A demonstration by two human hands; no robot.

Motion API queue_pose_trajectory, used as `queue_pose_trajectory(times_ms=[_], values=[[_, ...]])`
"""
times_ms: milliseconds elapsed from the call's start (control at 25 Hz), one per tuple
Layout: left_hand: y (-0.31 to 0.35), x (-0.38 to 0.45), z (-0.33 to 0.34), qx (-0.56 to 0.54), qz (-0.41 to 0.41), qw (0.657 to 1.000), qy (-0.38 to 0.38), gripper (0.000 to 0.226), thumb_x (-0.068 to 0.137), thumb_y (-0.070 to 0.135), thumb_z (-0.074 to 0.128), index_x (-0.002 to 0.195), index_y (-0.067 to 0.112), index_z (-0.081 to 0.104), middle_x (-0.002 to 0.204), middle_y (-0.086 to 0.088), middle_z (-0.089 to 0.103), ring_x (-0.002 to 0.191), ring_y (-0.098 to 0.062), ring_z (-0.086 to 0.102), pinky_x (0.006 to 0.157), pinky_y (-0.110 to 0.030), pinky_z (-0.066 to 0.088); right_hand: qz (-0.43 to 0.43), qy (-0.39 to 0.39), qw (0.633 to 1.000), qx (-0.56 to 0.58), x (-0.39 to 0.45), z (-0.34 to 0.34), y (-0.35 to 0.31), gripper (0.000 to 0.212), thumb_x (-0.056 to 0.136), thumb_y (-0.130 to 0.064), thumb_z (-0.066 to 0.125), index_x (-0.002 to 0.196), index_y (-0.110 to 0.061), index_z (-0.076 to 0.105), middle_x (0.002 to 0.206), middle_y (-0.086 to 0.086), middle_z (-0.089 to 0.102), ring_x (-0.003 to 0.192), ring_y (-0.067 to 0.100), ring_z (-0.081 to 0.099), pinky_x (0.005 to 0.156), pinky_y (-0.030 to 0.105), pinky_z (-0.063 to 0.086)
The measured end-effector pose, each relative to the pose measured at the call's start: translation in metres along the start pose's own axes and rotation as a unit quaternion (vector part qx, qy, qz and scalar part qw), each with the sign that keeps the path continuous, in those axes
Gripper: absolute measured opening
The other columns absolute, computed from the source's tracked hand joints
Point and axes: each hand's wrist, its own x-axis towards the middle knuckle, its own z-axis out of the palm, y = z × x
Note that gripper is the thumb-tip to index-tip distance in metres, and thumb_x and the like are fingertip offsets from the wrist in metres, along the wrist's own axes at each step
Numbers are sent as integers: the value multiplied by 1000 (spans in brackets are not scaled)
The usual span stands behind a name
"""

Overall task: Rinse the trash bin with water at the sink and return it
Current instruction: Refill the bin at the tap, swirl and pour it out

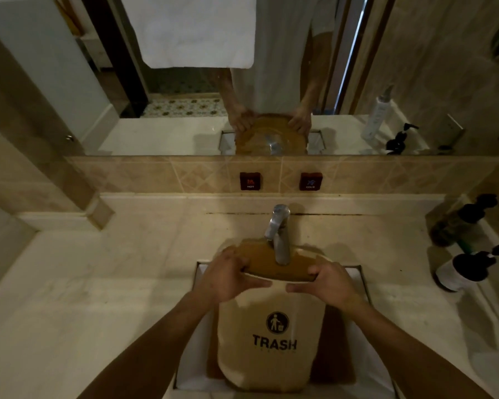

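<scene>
Trash bin [271, 341], smooth tan, gripped under curved faucet [278, 234].

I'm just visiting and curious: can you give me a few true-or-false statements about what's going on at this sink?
1. Both hands grip the trash bin near its rim. True: left hand, right hand.
2. The bin stands on the counter beside the sink. False: it is in the sink, under the faucet.
3. The bin reads "TRASH". True.
4. The HOT button is right of the COLD button. False: it is on the left.
5. Pump bottles stand at the left. False: at the right.
</scene>
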Motion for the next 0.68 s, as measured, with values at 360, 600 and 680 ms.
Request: queue_pose_trajectory(times_ms=[360,600,680], values=[[31,5,-70,227,35,973,22,71,56,95,44,63,27,62,60,11,60,65,-7,53,78,-24,34,-28,-42,960,275,-26,18,-28,16,76,-37,77,87,-28,71,79,-13,68,79,5,64,64,14,42],[19,-47,-104,241,33,969,41,76,52,101,32,56,28,54,55,11,56,60,-7,49,79,-27,39,-91,-13,955,282,-44,42,-69,73,49,-72,75,79,-6,71,72,9,67,68,19,61,68,36,49],[11,-76,-114,215,13,975,59,67,51,99,39,52,33,46,55,14,53,66,-7,47,75,-28,41,-116,-11,962,248,-54,38,-87,78,45,-74,75,80,-4,70,73,9,68,69,18,62,66,34,50]])
